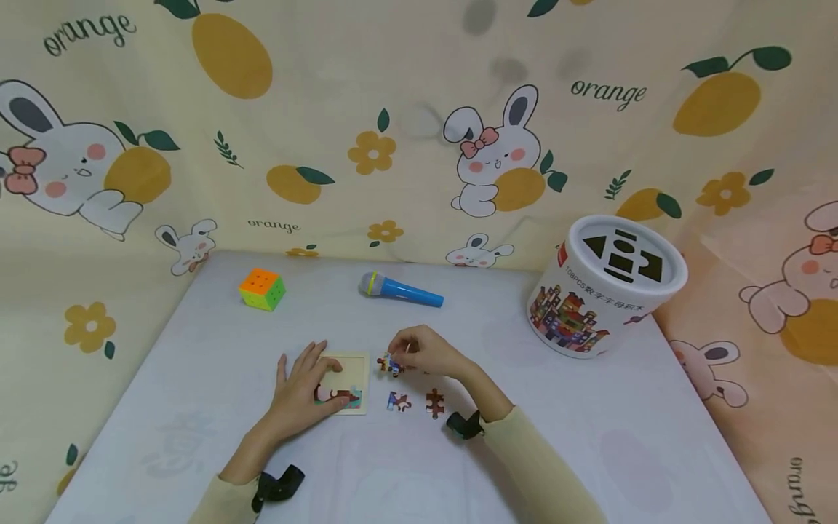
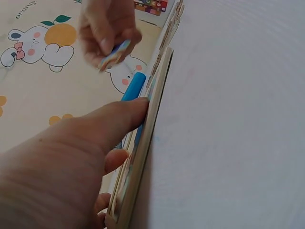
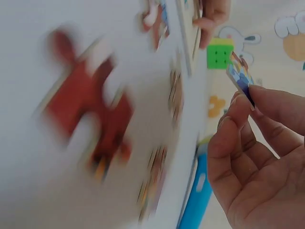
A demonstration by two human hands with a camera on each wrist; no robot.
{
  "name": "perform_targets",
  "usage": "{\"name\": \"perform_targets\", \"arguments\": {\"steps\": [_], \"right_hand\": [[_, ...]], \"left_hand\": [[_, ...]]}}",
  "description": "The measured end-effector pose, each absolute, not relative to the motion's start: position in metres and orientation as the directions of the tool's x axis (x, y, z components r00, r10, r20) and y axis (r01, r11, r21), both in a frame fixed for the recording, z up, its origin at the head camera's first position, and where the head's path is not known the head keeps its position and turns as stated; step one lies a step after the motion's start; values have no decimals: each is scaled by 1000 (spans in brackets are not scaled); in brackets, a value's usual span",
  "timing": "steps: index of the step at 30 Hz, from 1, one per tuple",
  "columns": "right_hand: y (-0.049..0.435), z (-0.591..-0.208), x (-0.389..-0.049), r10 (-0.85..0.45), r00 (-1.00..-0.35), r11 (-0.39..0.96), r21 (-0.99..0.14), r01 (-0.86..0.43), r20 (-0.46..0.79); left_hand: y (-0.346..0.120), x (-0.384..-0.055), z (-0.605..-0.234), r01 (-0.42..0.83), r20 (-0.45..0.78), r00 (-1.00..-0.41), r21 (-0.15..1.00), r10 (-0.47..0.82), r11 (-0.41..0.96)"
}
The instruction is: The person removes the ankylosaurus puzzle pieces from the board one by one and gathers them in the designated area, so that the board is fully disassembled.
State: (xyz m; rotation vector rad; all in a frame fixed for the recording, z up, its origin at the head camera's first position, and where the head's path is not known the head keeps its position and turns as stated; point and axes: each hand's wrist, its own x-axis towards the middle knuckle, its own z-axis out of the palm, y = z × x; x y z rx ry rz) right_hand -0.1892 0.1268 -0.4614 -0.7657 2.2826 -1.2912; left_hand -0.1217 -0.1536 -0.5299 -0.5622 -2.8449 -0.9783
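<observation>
My left hand (image 1: 304, 386) lies over a small wooden puzzle tray (image 1: 365, 378), its fingers spread. The thumb rests by the fitted pieces (image 1: 353, 397) along the tray's near side, and the index fingertip reaches into the bare upper part. Just right of the tray, my right hand (image 1: 428, 351) pinches a colourful jigsaw piece (image 1: 386, 364) between thumb and fingers, raised off the table in the right wrist view. Two loose jigsaw pieces lie below that hand: a blue-and-brown one (image 1: 398, 401) and a reddish-brown one (image 1: 435, 403). Others are partly hidden beneath the right hand.
A blue toy microphone (image 1: 409, 292) lies behind the hands. A toy cube (image 1: 262, 290) with orange and green faces sits at the back left. At the back right stands a large white lidded bucket (image 1: 589, 291). Behind the table (image 1: 524, 458) hangs a rabbit-and-orange print cloth (image 1: 406, 65).
</observation>
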Motion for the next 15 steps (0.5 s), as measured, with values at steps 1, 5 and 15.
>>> {"name": "perform_targets", "arguments": {"steps": [1,5,15], "right_hand": [[134,-461,-188,-635,-768,426,-867,-259,-82],[162,-463,-180,-632,-769,446,-857,-259,-97],[215,-473,-150,-599,-787,467,-863,-193,-148]], "left_hand": [[-153,-122,-530,364,188,-930,582,315,727],[-152,-122,-532,369,195,-928,592,316,717],[-168,-121,-523,414,207,-903,650,375,638]]}}
